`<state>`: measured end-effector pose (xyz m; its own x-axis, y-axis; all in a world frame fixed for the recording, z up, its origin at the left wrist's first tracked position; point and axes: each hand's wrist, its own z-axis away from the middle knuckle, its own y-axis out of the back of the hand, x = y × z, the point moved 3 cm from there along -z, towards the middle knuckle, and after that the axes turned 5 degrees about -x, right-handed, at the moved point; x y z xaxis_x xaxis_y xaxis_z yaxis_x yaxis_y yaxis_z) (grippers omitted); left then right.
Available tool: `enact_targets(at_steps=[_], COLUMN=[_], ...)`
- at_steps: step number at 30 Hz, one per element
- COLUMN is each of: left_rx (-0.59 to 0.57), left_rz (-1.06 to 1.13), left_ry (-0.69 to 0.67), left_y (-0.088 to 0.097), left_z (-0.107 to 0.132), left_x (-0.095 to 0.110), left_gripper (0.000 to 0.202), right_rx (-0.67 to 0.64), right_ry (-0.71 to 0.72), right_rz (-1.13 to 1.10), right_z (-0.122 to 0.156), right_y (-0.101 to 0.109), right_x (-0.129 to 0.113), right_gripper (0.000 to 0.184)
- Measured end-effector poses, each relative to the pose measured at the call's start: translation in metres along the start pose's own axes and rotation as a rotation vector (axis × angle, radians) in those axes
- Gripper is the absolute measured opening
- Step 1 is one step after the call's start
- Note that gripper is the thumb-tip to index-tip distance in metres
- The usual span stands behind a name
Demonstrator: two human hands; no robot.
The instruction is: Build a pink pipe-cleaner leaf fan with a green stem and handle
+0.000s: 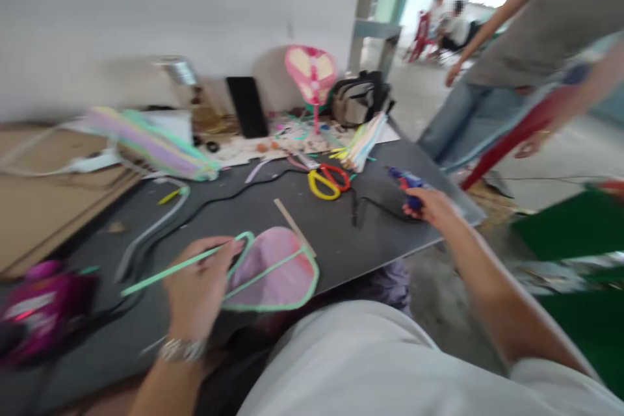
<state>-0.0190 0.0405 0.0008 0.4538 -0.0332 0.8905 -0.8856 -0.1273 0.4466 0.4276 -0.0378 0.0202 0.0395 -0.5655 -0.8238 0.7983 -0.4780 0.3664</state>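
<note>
My left hand (199, 276) is closed on a heart-shaped pink piece (273, 260) edged with light green pipe cleaner. One loose green end (170, 271) sticks out to the left past my fingers. A green strip also runs across the middle of the piece. At the table's right edge, my right hand (433, 208) is wrapped round a blue glue gun (413, 187), whose tip points left and away from me. Between the hands, scissors (329, 182) with yellow and red handles rest on the dark table (361, 240). A thin flat stick (292, 224) lies behind the pink piece.
A black cable (229, 195) crosses the table. Along the wall stand a phone (247, 107), a pink heart on a stick (312, 75) and a bag (361, 99). Bundled pipe cleaners (363, 143) lie nearby. A blurred magenta device (46, 312) sits left. Another person (550, 32) stands at right.
</note>
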Motion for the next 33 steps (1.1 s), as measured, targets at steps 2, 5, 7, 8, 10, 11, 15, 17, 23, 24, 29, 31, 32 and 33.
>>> enact_targets(at_steps=[2, 5, 7, 8, 10, 11, 15, 17, 23, 24, 29, 31, 32, 33], left_rx=[-0.029, 0.004, 0.01, 0.007, -0.001, -0.002, 0.004, 0.005, 0.035, 0.039, 0.041, 0.038, 0.035, 0.033], left_rz=[0.084, 0.115, 0.172, 0.199, 0.241, 0.255, 0.254, 0.243, 0.256, 0.263, 0.225, 0.202, 0.195, 0.19], left_ry=[0.047, 0.065, 0.082, 0.089, 0.093, 0.088, 0.063, 0.059, 0.071, 0.075, 0.065, 0.055, 0.052, 0.051], left_y=[-0.001, -0.001, -0.003, -0.004, -0.005, -0.005, -0.005, -0.005, -0.004, -0.003, -0.002, -0.002, -0.002, -0.002], left_z=[0.001, 0.001, 0.002, 0.002, 0.004, 0.004, 0.005, 0.005, 0.006, 0.006, 0.006, 0.006, 0.006, 0.007], left_x=[-0.009, -0.021, -0.025, -0.025, -0.025, -0.024, -0.023, -0.023, -0.025, -0.026, -0.027, -0.026, -0.025, -0.024], left_gripper=[0.021, 0.023, 0.024, 0.024, 0.023, 0.022, 0.017, 0.018, 0.021, 0.022, 0.022, 0.022, 0.022, 0.021], right_rx=[-0.01, 0.052, -0.029, -0.128, -0.267, -0.315, -0.501, -0.627, -0.958, -0.995, -1.097, -1.113, -1.117, -1.12], right_ry=[0.09, 0.404, 0.518, 0.499, 0.425, 0.393, 0.381, 0.359, 0.25, 0.246, 0.24, 0.249, 0.252, 0.252], right_rz=[-0.109, -0.364, -0.416, -0.406, -0.406, -0.404, -0.314, -0.243, -0.029, 0.017, 0.223, 0.236, 0.24, 0.245], right_z=[0.009, 0.023, 0.035, 0.04, 0.049, 0.052, 0.064, 0.069, 0.078, 0.078, 0.074, 0.074, 0.073, 0.073], right_y=[-0.005, -0.018, -0.033, -0.043, -0.062, -0.07, -0.103, -0.122, -0.179, -0.186, -0.203, -0.205, -0.206, -0.207], right_x=[-0.002, -0.009, -0.015, -0.016, -0.019, -0.021, -0.029, -0.034, -0.043, -0.043, -0.038, -0.038, -0.038, -0.039], right_gripper=[0.013, 0.016, 0.02, 0.018, 0.013, 0.011, 0.015, 0.023, 0.043, 0.046, 0.055, 0.056, 0.056, 0.056])
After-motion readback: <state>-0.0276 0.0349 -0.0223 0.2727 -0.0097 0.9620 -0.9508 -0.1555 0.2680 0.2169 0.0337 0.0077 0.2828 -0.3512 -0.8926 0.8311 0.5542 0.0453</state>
